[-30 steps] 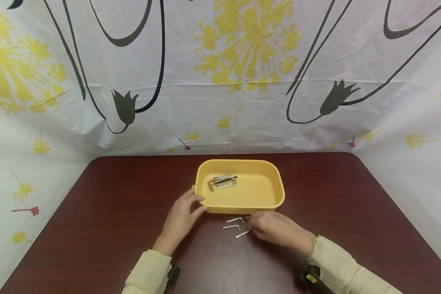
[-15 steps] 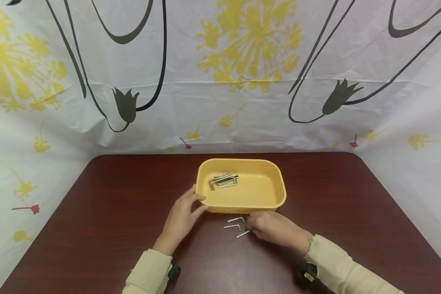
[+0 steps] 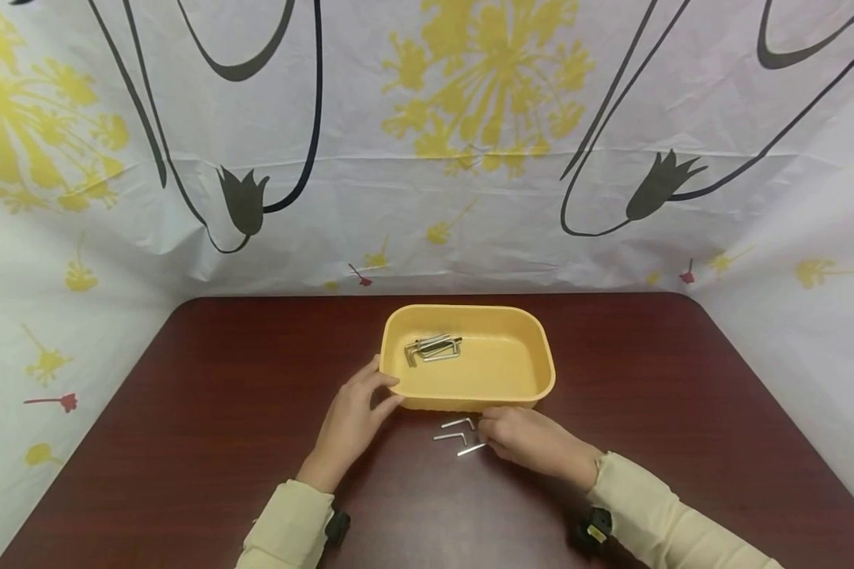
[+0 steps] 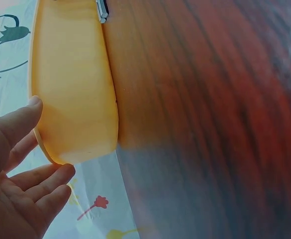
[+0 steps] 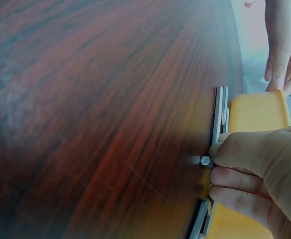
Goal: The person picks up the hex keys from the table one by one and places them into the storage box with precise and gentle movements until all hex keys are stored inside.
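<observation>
A yellow plastic bin (image 3: pixel 498 371) stands at the middle back of the table, with several hex keys (image 3: pixel 434 348) heaped in its left half. My left hand (image 3: pixel 352 423) holds the bin's front left corner; one digit lies over the rim and the other fingers sit outside, as the left wrist view shows. In front of the bin, my right hand (image 3: pixel 530 442) pinches a hex key (image 5: pixel 217 119) low at the tabletop. Left of those fingers lie loose L-shaped hex keys (image 3: pixel 451 436). The fingers hide part of the keys in the head view.
The dark red-brown table (image 3: pixel 242 379) has rounded back corners. A white sheet with printed flowers (image 3: pixel 398 221) hangs behind it and along both sides. Small dark devices (image 3: pixel 338 528) are strapped at both wrists.
My right hand has shifted slightly left among the loose hex keys, covering one key end seen earlier. The left hand stays at the bin's corner.
</observation>
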The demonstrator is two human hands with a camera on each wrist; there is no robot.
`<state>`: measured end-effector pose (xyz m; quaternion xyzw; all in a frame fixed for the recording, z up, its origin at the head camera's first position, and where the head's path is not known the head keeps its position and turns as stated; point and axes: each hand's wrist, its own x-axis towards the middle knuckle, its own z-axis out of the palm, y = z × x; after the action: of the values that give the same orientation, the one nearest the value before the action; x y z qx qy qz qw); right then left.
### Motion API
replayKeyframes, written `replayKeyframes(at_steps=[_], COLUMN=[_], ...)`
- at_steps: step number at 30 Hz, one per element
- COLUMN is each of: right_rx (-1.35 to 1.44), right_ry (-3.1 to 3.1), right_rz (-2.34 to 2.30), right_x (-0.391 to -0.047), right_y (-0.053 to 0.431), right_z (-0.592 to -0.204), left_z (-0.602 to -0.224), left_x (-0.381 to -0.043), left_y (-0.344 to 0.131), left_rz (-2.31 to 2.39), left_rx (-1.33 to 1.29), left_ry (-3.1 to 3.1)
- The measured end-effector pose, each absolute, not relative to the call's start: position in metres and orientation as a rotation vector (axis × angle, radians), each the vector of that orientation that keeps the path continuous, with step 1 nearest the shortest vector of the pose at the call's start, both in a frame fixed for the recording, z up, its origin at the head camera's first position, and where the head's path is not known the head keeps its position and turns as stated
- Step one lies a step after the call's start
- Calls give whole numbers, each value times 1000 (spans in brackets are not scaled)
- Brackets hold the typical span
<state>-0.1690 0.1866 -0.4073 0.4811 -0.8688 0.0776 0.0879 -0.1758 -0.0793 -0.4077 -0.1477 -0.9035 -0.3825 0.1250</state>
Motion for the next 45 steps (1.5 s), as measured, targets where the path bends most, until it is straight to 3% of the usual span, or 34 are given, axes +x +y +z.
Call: replayKeyframes(at_steps=[20, 45], right_rx=[1456, 1462], right_ry=[-2485, -2477], right_rz=[218, 234], right_x=[-171, -164], right_y=[191, 192], right_z=[-408, -375], left_z=[-405, -406], left_x=[-175, -175], left_y=[-80, -80], left_rz=[-1115, -1114], left_rx=[-423, -435], left_ry=[-2644, -2627])
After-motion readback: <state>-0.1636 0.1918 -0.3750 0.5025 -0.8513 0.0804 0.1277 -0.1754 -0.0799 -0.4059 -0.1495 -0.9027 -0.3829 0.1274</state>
